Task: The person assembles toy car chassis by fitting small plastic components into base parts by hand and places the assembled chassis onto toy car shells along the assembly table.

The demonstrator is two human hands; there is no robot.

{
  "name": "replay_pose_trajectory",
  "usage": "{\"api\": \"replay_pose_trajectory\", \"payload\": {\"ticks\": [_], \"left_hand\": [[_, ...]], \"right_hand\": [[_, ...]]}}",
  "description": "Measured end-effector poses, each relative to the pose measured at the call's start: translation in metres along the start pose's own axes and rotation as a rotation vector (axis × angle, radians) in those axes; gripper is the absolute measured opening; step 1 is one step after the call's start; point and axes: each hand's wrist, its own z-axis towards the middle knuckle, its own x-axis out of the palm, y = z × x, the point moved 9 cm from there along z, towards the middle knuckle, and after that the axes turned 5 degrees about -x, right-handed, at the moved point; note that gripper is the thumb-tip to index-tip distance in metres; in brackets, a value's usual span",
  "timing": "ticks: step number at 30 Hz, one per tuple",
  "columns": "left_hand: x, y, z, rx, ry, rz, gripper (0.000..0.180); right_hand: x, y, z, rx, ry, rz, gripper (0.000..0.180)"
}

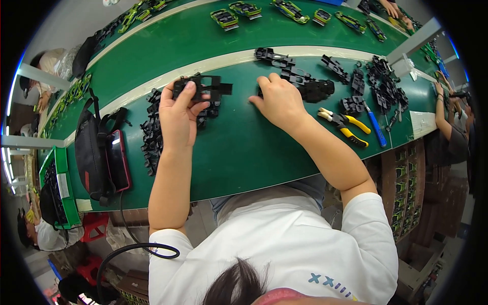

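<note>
On the left, my left hand [178,107] is closed on a black plastic chassis part [219,89], its thumb on top and a flat tab sticking out to the right. My right hand [282,99] is bent over the table at the left end of a row of black chassis pieces [315,90]. Something dark shows between its thumb and fingers, but I cannot make out what. Beneath and beside my left hand lies a heap of similar black parts [151,134].
Yellow-handled pliers [351,127] and a blue-handled tool [375,127] lie right of my right forearm. A pile of black parts [384,86] is behind them. A black bag [94,152] and a phone [118,160] lie left. Green car bodies [290,11] sit across the far strip.
</note>
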Motion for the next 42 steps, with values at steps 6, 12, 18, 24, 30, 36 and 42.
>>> {"api": "replay_pose_trajectory", "payload": {"ticks": [6,12,18,24,30,36,42], "left_hand": [[0.018,0.016,-0.009,-0.091,0.052,-0.007,0.027],[0.025,0.035,-0.016,-0.110,0.116,0.096,0.027],[0.046,0.047,-0.029,-0.049,0.149,0.247,0.034],[0.048,0.051,-0.033,-0.059,0.168,0.250,0.032],[0.050,0.046,-0.036,-0.037,0.199,0.290,0.031],[0.054,0.042,-0.037,0.026,0.209,0.379,0.031],[0.054,0.048,-0.037,-0.059,0.237,0.344,0.031]], "right_hand": [[-0.013,-0.021,0.003,-0.026,-0.140,0.405,0.017],[-0.028,-0.022,-0.005,0.093,-0.092,1.541,0.028],[-0.012,-0.007,-0.011,0.117,-0.082,1.515,0.023],[-0.011,-0.011,-0.014,0.174,-0.011,1.373,0.021],[-0.022,-0.014,-0.010,0.053,-0.085,1.113,0.020],[-0.017,-0.015,-0.015,0.100,-0.067,1.177,0.022],[-0.020,-0.013,-0.014,0.065,-0.004,1.203,0.022]]}}
